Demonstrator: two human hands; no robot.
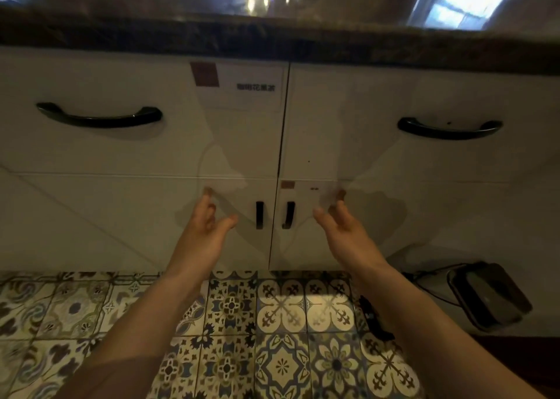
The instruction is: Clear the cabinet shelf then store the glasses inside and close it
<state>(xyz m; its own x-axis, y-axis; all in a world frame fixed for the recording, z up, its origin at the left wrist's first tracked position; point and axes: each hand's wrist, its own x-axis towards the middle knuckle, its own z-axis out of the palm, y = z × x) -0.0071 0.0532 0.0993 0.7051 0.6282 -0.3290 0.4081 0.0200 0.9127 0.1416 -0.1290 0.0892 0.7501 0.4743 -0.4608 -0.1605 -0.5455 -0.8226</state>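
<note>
A white lower cabinet stands in front of me with both doors shut. The left door (pixel 145 223) has a small black handle (pixel 259 214) at its right edge. The right door (pixel 394 217) has its own black handle (pixel 288 215) just across the gap. My left hand (pixel 206 220) is held out, fingers apart, a little left of the left handle and holds nothing. My right hand (pixel 339 220) is spread the same way, slightly right of the right handle, also holding nothing. Neither hand touches a handle. No glasses are visible; the shelf is hidden behind the doors.
Two white drawers with long black handles (pixel 98 117) (pixel 450 127) sit above the doors, under a dark stone countertop (pixel 272 39). A dark bin-like object (pixel 488 295) with a cable stands on the floor at the right. Patterned floor tiles (pixel 281 338) lie below.
</note>
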